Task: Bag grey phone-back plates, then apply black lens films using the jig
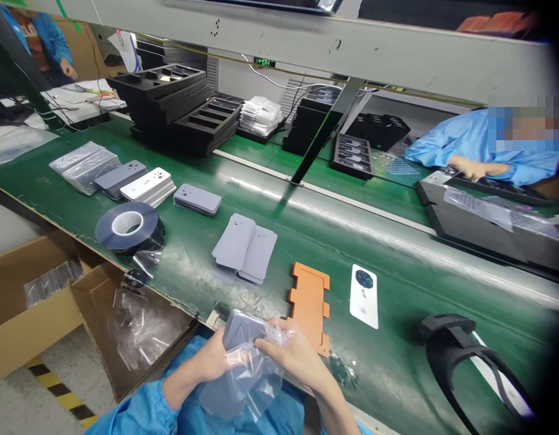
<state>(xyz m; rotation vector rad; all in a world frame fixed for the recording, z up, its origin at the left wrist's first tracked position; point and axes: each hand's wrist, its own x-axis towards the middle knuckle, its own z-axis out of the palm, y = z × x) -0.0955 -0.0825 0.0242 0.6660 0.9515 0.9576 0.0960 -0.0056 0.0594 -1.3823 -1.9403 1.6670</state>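
A clear plastic bag (256, 386) with a stack of grey phone-shaped sheets (243, 329) in it is held low at the bench's front edge. My left hand (211, 361) is closed round the left side of the bag and stack; some of its fingers are hidden. On the other side, my right hand (294, 351) pinches the crumpled plastic. Just beyond the right hand lies an orange phone-sized fixture (309, 302). Two overlapping piles of grey sheets (236, 241) rest farther back. To the right is a white phone back panel (364, 302) with a dark round camera area.
A tape roll (118, 226) overhangs the front edge. Behind it are panel stacks (147, 186) and bagged sheets (84, 166). Black trays (170, 96) stand at the back. A black headband-like object (446, 344) lies right. Cardboard boxes (38, 320) stand below; co-workers sit across.
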